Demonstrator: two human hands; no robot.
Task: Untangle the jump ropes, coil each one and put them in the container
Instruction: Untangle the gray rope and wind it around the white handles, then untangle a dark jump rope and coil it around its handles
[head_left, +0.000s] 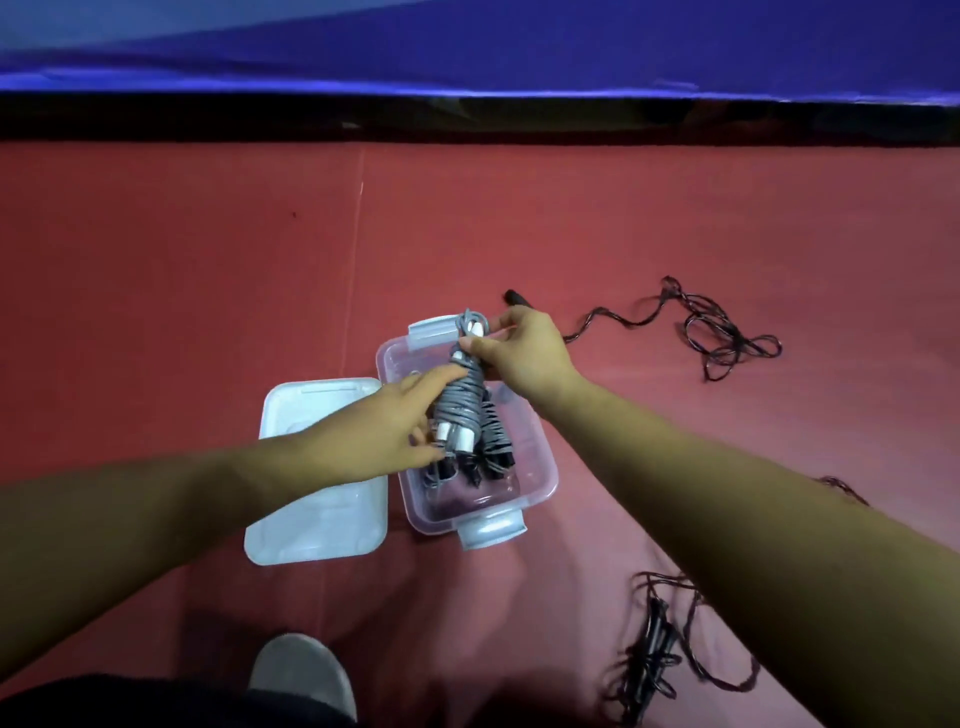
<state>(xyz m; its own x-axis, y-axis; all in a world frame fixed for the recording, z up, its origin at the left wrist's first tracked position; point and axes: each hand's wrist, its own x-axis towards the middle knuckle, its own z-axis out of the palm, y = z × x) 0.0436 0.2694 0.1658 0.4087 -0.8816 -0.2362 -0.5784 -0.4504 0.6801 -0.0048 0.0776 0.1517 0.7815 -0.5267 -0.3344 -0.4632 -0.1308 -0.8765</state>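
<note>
Both arms reach forward over the clear container (540, 488), where the left hand (384, 431) grasps the coiled grey jump rope (460, 400) low and the right hand (519, 353) pinches its top.

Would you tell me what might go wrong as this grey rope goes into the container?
The grey coil, held by the left hand and right hand above the container, may spring loose on release; I see nothing tying it. It could tangle with the black coil already inside. The loose dark rope on the floor lies near the right arm and may get dragged.
</note>
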